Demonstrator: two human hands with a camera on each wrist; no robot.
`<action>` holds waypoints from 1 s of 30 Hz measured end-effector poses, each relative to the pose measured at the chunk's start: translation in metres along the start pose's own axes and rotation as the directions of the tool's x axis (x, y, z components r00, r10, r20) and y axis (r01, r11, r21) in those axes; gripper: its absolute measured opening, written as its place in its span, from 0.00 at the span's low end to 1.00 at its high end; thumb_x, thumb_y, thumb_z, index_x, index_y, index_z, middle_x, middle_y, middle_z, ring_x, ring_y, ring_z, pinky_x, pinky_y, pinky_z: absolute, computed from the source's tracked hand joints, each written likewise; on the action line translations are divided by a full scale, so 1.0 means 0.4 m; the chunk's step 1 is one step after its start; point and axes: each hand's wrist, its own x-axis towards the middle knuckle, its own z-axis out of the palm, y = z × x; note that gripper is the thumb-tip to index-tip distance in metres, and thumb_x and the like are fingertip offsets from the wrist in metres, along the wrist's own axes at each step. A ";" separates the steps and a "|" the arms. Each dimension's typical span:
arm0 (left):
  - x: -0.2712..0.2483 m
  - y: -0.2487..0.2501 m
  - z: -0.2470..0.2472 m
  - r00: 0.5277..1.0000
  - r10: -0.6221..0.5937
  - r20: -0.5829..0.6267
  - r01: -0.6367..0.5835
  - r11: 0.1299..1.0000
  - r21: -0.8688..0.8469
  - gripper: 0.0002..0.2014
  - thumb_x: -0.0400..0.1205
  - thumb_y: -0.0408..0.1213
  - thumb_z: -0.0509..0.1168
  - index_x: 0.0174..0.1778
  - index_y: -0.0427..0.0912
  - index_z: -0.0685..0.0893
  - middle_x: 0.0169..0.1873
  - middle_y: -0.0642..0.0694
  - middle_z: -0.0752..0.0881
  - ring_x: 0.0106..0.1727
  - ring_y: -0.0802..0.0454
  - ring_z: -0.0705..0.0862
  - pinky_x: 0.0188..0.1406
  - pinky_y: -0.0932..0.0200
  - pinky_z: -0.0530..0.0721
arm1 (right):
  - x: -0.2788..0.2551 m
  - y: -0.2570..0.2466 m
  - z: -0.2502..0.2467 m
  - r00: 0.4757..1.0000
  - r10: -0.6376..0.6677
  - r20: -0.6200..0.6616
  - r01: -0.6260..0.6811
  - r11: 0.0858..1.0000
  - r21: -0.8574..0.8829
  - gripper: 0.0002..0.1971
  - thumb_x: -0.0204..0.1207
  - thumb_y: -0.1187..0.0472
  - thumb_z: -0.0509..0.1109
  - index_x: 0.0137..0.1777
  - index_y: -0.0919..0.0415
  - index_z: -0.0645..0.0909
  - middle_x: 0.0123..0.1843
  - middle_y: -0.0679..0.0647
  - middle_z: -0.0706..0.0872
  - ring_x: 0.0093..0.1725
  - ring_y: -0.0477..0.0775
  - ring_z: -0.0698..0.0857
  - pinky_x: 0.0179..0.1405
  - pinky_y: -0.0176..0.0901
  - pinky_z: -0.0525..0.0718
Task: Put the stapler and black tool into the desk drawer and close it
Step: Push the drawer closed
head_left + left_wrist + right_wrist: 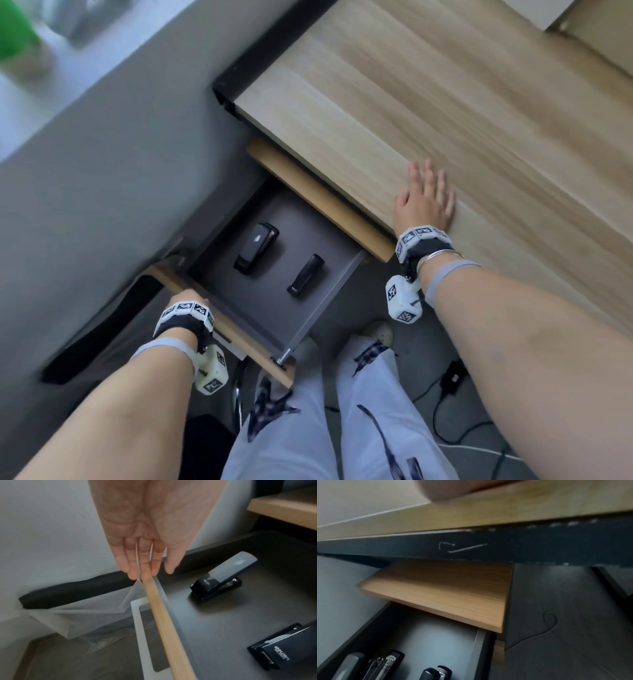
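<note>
Pale wood grain covers the bench, and the right hand is laid flat on its near edge, fingers straight and slightly spread, nothing held. The left hand is set at the wooden front panel of the drawer; in the left wrist view its fingers are seen straight and close together, tips touching the top edge of the panel, not curled round it.

The drawer stands pulled out, dark grey inside. Two black items lie on its floor, apart from each other. The stapler lies toward the left and rear; a small pale label is seen on its top, and white lettering on its nose cannot be read. The tool lies to the right of it, nearer the front; white lettering on its end is too blurred to read.

Both items are inside the drawer, between the two hands: the left hand is near them at the front left corner, the right hand well apart on the bench above. White scribbled marks are seen on the dark rail under the bench.
</note>
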 end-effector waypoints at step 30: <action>0.071 0.318 -0.063 0.999 0.006 -0.042 -0.029 0.818 -0.574 0.22 0.77 0.52 0.67 0.41 0.31 0.82 0.40 0.35 0.85 0.45 0.36 0.86 0.47 0.48 0.81 | 0.018 0.035 -0.006 0.990 -0.139 0.037 0.141 0.988 -0.068 0.32 0.79 0.56 0.55 0.84 0.45 0.55 0.87 0.49 0.56 0.86 0.54 0.55 0.84 0.53 0.51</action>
